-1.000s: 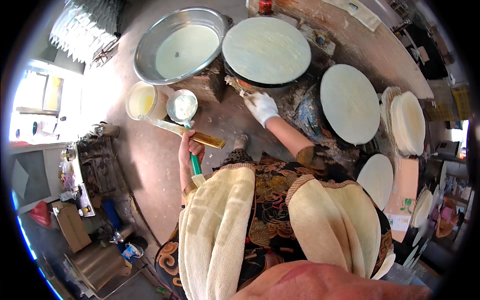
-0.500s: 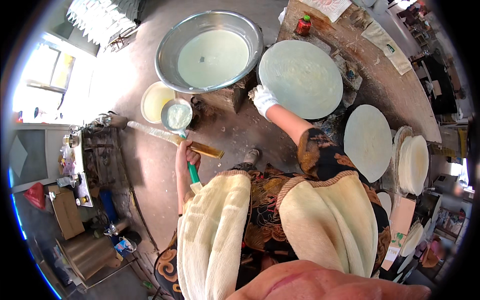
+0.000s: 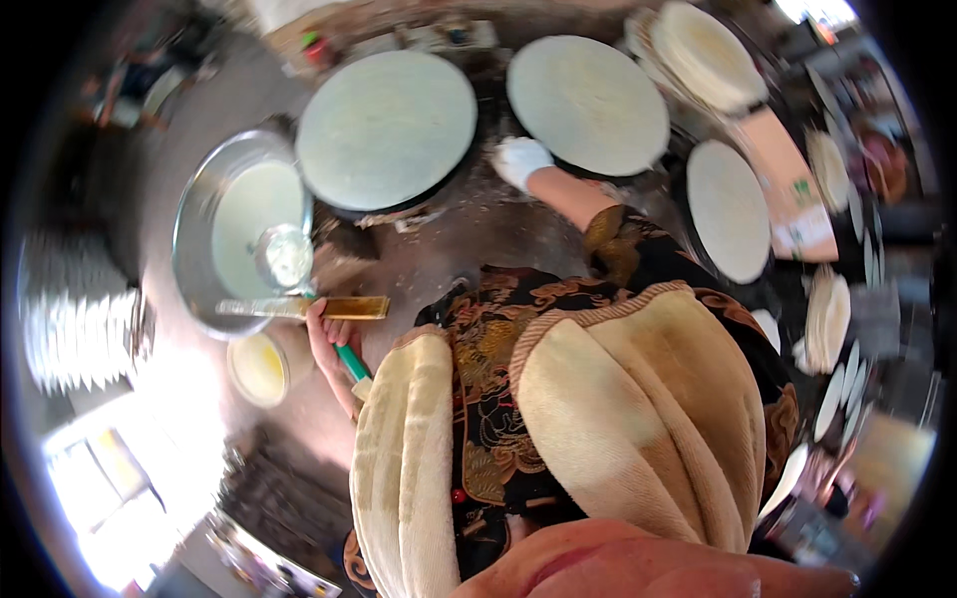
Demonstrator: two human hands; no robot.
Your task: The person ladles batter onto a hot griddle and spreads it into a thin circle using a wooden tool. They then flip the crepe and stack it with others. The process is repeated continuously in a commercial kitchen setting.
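My left hand (image 3: 329, 329) is closed around the green handle (image 3: 352, 362) of a ladle. The ladle's round bowl (image 3: 284, 257) holds pale batter and appears over the edge of the metal basin (image 3: 189, 239), which contains more of the same liquid. A long flat wooden spreader (image 3: 354, 307), whitened at its far end, lies crosswise in that same hand. My right hand (image 3: 522, 162), in a white glove, is at the lower left edge of a round griddle covered by a pale sheet (image 3: 588, 105); its fingers are blurred. Left of it, another griddle carries a pale round sheet (image 3: 387, 130).
Below the basin stands a tub of yellowish liquid (image 3: 257, 370). To the right lie another pale round (image 3: 729, 211) and a stack of round sheets (image 3: 708, 55). A cardboard piece (image 3: 783, 184) sits beside them. At the back is a red bottle with a green cap (image 3: 315, 48).
The view has swung to the right, showing a second coated griddle. My gloved hand has gone from the first griddle's edge to the second's. The ladle now appears over the basin instead of the tub.
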